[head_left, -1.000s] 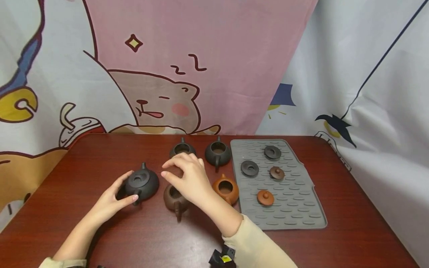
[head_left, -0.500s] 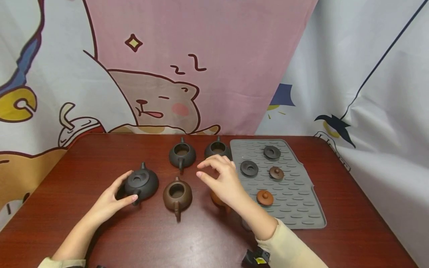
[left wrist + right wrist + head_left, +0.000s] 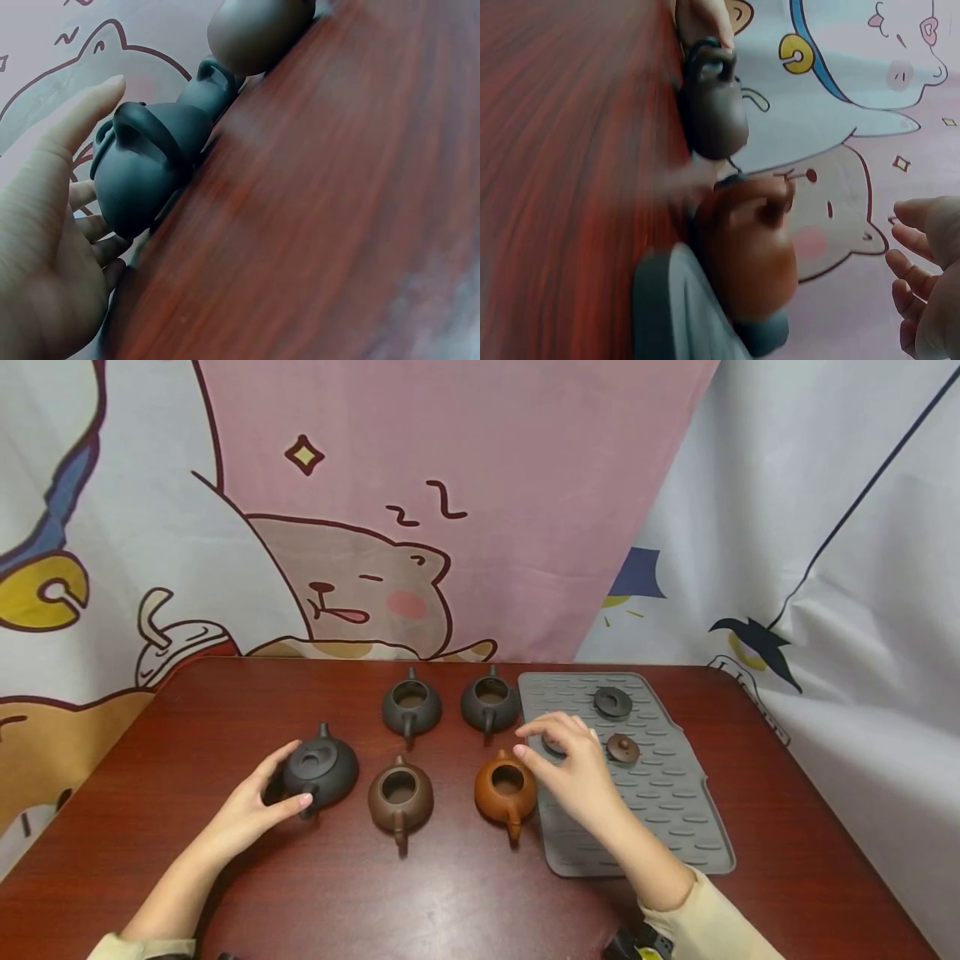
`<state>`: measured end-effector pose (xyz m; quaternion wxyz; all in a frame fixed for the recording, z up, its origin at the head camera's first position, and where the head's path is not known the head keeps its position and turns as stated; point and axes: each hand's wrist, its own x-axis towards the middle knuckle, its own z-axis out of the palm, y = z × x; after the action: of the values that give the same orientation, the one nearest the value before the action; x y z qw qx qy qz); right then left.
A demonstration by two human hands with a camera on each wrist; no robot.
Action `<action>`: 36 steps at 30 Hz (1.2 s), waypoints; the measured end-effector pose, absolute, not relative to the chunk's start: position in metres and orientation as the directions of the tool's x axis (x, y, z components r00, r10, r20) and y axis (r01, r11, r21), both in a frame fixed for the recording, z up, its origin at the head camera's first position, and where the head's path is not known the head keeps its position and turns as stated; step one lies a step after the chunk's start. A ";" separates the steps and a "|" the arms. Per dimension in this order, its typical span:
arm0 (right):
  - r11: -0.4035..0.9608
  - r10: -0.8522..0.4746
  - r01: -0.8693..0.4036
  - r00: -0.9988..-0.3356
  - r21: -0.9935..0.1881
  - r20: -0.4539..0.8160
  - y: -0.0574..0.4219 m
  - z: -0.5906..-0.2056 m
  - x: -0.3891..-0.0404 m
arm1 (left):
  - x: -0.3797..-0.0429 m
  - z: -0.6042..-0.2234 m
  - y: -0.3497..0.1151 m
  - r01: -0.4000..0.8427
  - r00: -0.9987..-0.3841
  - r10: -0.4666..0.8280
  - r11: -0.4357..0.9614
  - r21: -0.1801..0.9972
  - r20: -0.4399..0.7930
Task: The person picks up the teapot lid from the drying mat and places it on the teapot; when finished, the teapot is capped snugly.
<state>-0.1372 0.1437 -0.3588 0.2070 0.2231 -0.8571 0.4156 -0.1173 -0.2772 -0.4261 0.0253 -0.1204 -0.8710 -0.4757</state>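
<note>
My left hand grips the black teapot at the left, thumb by its handle and fingers round its side. A black lid sits on this teapot. In the left wrist view the teapot stands upright on the table. My right hand hovers over the left edge of the grey mat, fingers loosely bent around nothing. It overlaps a dark lid there. Just left of it stands an orange-brown teapot without a lid. The orange lid is hidden behind the right hand and forearm.
A lidless brown teapot stands mid-table. Two lidless dark teapots, one at left and one at right, are behind it. On the mat lie another dark lid and a brown lid. A printed curtain hangs behind the table.
My right hand has swept right from above the brown teapot, past the orange-brown one, to the mat, staying empty. My left hand has kept its hold on the black teapot.
</note>
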 end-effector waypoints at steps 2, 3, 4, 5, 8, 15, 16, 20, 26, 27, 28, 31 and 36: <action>0.562 -0.201 -0.556 -0.810 -0.612 0.550 0.152 -0.359 -0.137 | -0.118 -0.424 -0.276 0.238 -0.969 0.185 0.515 0.824 0.165; 0.567 -0.197 -0.554 -0.810 -0.610 0.552 0.157 -0.360 -0.137 | -0.118 -0.423 -0.276 0.242 -0.968 0.184 0.515 0.822 0.169; 0.573 -0.191 -0.550 -0.810 -0.607 0.554 0.161 -0.361 -0.137 | -0.118 -0.423 -0.275 0.246 -0.967 0.183 0.515 0.821 0.176; 0.579 -0.183 -0.547 -0.810 -0.604 0.558 0.166 -0.362 -0.137 | -0.119 -0.422 -0.275 0.252 -0.966 0.182 0.511 0.822 0.183; 0.605 -0.159 -0.518 -0.822 -0.604 0.546 0.180 -0.366 -0.136 | -0.119 -0.418 -0.274 0.265 -0.963 0.174 0.499 0.825 0.204; 0.672 -0.109 -0.454 -0.842 -0.585 0.528 0.210 -0.376 -0.139 | -0.115 -0.402 -0.272 0.280 -0.960 0.140 0.498 0.821 0.242; 0.678 -0.106 -0.450 -0.842 -0.581 0.529 0.214 -0.377 -0.140 | -0.114 -0.399 -0.270 0.286 -0.958 0.140 0.490 0.823 0.250; 0.700 -0.105 -0.454 -0.829 -0.552 0.549 0.228 -0.381 -0.142 | -0.111 -0.390 -0.260 0.312 -0.950 0.137 0.468 0.827 0.281; 0.718 -0.079 -0.412 -0.850 -0.562 0.521 0.249 -0.386 -0.147 | -0.104 -0.380 -0.242 0.368 -0.930 0.146 0.440 0.819 0.338; 0.720 -0.073 -0.398 -0.858 -0.568 0.508 0.252 -0.387 -0.148 | -0.103 -0.380 -0.238 0.390 -0.920 0.159 0.431 0.814 0.357; 0.727 -0.070 -0.386 -0.864 -0.568 0.498 0.255 -0.389 -0.150 | -0.102 -0.379 -0.235 0.407 -0.913 0.169 0.414 0.814 0.371; 0.742 -0.067 -0.363 -0.877 -0.564 0.475 0.264 -0.394 -0.154 | -0.099 -0.378 -0.225 0.457 -0.889 0.215 0.350 0.817 0.405; 0.751 -0.066 -0.341 -0.891 -0.566 0.449 0.276 -0.404 -0.161 | -0.095 -0.378 -0.210 0.460 -0.883 0.266 0.329 0.825 0.387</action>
<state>-0.1605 0.2757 -0.4042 0.2054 0.1113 -0.9128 0.3349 -0.0951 -0.2101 -0.3776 0.0908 -0.2244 -0.8100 -0.5342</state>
